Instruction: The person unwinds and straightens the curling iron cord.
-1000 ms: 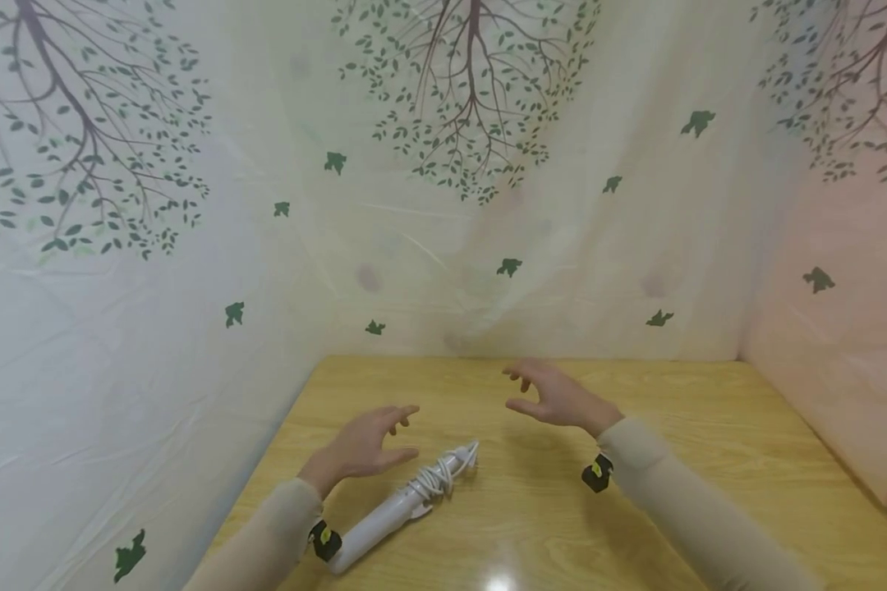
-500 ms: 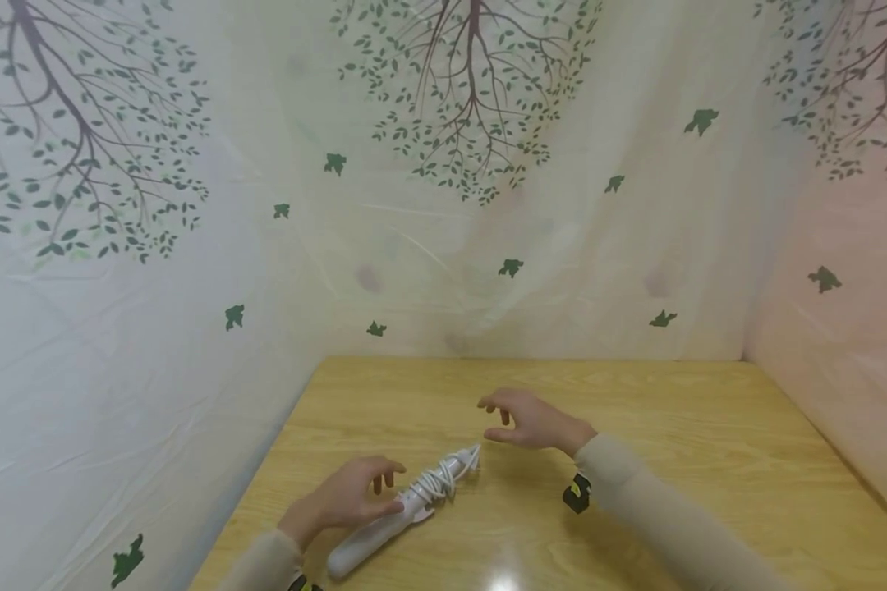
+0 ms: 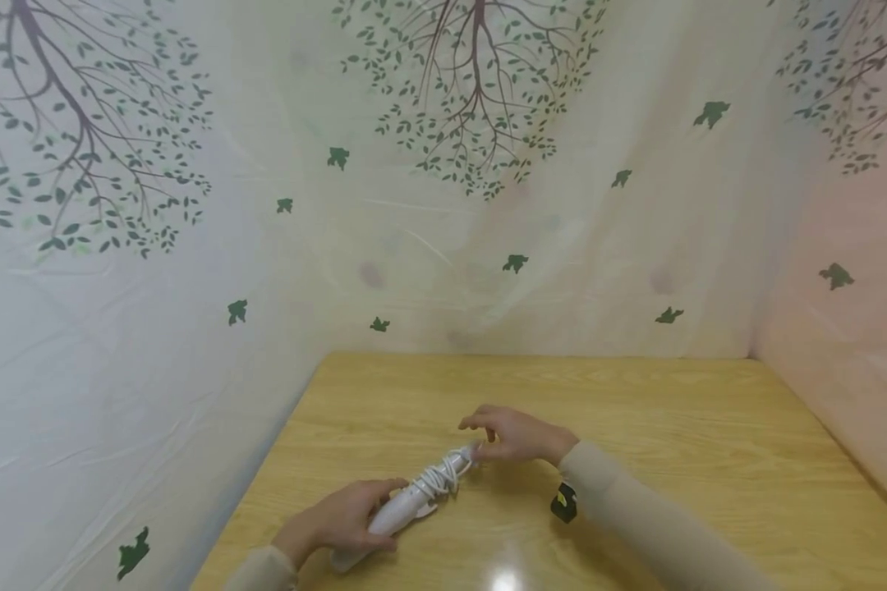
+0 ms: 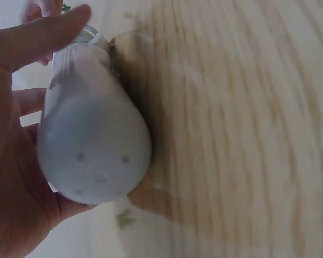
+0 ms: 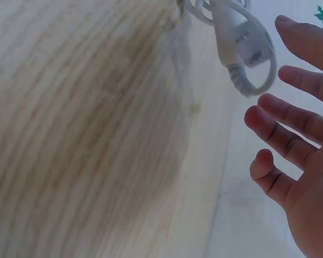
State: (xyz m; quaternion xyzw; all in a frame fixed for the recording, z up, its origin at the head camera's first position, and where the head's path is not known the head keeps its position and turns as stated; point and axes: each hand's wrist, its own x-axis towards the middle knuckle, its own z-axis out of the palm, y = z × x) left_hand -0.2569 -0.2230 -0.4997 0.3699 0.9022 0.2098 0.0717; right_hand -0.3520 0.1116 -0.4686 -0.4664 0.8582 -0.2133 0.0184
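A white curling iron [image 3: 397, 510] lies slantwise on the wooden table, its white cord [image 3: 438, 478] wound round the handle. My left hand [image 3: 345, 515] is round the thick barrel, thumb on the near side and fingers on the far side. In the left wrist view the rounded barrel end [image 4: 94, 145] faces the camera, with small dark dots on it. At the handle's far end is my right hand [image 3: 521, 435], fingers spread and slightly bent. The right wrist view shows its fingertips just beside the cord loop [image 5: 269, 59], with nothing between fingers and thumb.
The wood-grain table [image 3: 636, 410] meets a pale cloth backdrop [image 3: 429, 271] at its back and sides, printed with trees and green birds. A dark camera block [image 3: 564, 502] hangs at the right wrist.
My left hand has come down and back onto the barrel and now grips it. The right hand has moved left and nearer, to the handle end. The curling iron has stayed in place.
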